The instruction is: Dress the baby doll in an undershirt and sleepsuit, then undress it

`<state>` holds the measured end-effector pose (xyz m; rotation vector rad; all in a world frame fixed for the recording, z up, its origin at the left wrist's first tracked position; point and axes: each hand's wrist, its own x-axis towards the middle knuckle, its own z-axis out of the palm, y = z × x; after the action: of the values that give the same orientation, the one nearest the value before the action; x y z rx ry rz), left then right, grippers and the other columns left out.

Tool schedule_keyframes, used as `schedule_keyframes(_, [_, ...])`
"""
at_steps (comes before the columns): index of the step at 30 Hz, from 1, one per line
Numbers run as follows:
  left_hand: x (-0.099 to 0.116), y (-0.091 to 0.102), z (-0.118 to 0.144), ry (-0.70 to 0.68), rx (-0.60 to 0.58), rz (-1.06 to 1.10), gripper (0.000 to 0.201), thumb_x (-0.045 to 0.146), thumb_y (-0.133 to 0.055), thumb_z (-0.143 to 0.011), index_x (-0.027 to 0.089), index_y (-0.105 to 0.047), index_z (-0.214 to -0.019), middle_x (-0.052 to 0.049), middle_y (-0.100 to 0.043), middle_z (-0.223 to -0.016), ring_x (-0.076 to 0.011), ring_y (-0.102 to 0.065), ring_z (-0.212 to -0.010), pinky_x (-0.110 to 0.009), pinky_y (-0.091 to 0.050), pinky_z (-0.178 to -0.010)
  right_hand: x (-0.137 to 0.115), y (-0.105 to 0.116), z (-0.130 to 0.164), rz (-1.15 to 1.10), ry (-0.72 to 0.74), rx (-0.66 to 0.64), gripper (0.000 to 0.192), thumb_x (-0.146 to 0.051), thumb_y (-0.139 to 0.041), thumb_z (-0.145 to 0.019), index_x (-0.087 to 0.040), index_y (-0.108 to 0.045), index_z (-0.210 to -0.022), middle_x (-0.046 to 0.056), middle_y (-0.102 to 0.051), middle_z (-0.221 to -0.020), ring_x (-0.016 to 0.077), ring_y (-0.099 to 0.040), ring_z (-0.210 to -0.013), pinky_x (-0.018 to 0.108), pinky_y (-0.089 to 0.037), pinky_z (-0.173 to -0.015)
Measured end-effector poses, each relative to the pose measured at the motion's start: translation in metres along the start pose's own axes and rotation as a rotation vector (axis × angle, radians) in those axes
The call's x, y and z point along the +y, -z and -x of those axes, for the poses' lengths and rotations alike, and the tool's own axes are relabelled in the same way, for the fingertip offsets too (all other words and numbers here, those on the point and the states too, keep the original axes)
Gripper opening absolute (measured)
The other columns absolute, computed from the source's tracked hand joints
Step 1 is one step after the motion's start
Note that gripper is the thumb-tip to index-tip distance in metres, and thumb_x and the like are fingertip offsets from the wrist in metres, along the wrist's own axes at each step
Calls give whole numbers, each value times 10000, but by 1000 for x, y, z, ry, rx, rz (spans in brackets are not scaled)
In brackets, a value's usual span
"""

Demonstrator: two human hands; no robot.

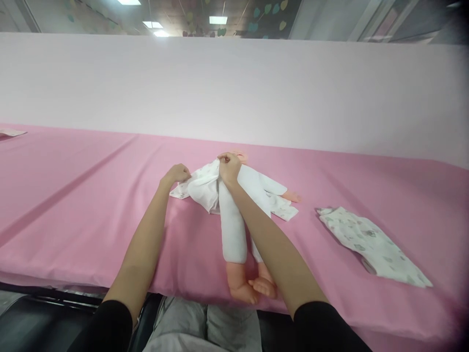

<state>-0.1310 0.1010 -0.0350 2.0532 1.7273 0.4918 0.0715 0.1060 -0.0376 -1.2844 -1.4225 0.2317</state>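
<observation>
A baby doll [233, 234] with a white cloth body lies on its back, feet toward me, its head mostly hidden behind my right hand. A white printed baby shirt [205, 188] is bunched over the doll's arm on the left. Part of it also shows beneath the doll's arm on the right, whose hand is bare. With fingers curled, my left hand [177, 173] grips the sleeve end of the shirt. My right hand [230, 167] pinches the shirt's edge near the doll's shoulder and neck. My right forearm crosses over the doll's body.
Pink sheeting [91, 205] covers the table. A folded white printed garment [370, 244] lies to the right. At the far left edge is a pale flat item [10, 132]. A white partition [234, 88] stands behind the table, and a black chair [40, 322] is at lower left.
</observation>
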Motion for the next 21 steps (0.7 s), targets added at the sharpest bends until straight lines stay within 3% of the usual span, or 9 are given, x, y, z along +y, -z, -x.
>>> schedule_keyframes(7, [24,-20,-6,-49,164,48,256,268,-494,-770,154,-713,-836,-75,-708,-882,-176,-605,-760,-261,-441,-688,0,1,-1,21,-23,72,337,-107,-331,-771,-134,-653,-867,83,-583,-948,161,-529,-846,269,-410,-827])
schedule_keyframes(14, [43,-45,-7,-152,341,83,276,169,-383,-811,159,-656,-848,-73,-681,-824,-173,-591,-734,-273,-436,-697,0,-1,-2,-71,31,58,272,-128,-366,-785,-134,-631,-848,87,-603,-928,163,-535,-835,268,-413,-816])
schedule_keyframes(16, [39,-46,-8,-191,297,133,281,177,-382,-811,169,-649,-897,-71,-688,-906,-176,-608,-804,-268,-448,-737,-1,1,-2,-31,-7,62,279,-119,-354,-792,-147,-623,-860,84,-604,-949,168,-538,-848,278,-412,-826])
schedule_keyframes(21, [24,-29,-9,-177,5,136,413,300,-500,-763,223,-603,-1156,-74,-629,-1199,-204,-600,-1039,-250,-463,-817,-9,10,3,80,-102,89,337,-75,-305,-786,-168,-614,-882,89,-567,-1037,181,-531,-929,289,-407,-847])
